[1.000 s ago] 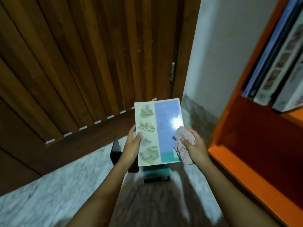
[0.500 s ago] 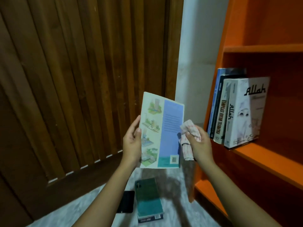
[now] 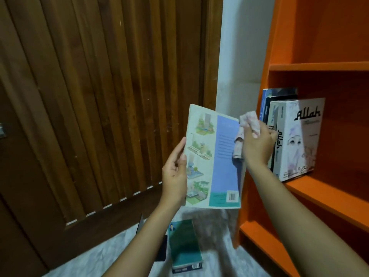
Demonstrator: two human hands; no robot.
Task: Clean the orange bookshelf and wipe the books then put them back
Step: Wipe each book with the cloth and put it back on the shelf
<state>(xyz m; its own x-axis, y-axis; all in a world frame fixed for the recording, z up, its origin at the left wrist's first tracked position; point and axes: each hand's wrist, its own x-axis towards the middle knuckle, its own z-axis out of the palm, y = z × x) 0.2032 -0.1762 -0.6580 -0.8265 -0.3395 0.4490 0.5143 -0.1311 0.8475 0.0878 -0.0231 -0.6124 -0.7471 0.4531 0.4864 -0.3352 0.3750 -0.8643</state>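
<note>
While the dark brown slatted wooden door [image 3: 95,108] fills the left half of the view, the tall orange wooden bookshelf [image 3: 311,64] stands at the right, against a white wall [image 3: 241,47]. On its middle shelf, at the left end against the side panel, a short row of upright books [image 3: 287,132] stands, the outermost a white one with black lettering and a veiled face on the cover. The bottom shelf is in view below it, near the pale marbled floor [image 3: 217,262].

Held upright in front of the shelf's left edge is a thin, glossy paperback with a blue panel and small green illustrations on its back cover [image 3: 213,158]. The left hand [image 3: 174,172] grips its left edge, thumb on the cover and fingers wrapped behind. The right hand [image 3: 257,144] is closed on a crumpled pale pink cloth [image 3: 247,124], pressing it against the top right corner of the cover, with a tail of cloth hanging down the right edge.

On the floor below, a green-covered book [image 3: 184,244] lies flat, and a flat black object [image 3: 161,248] sits just beside its left side, partly hidden by the left forearm.
</note>
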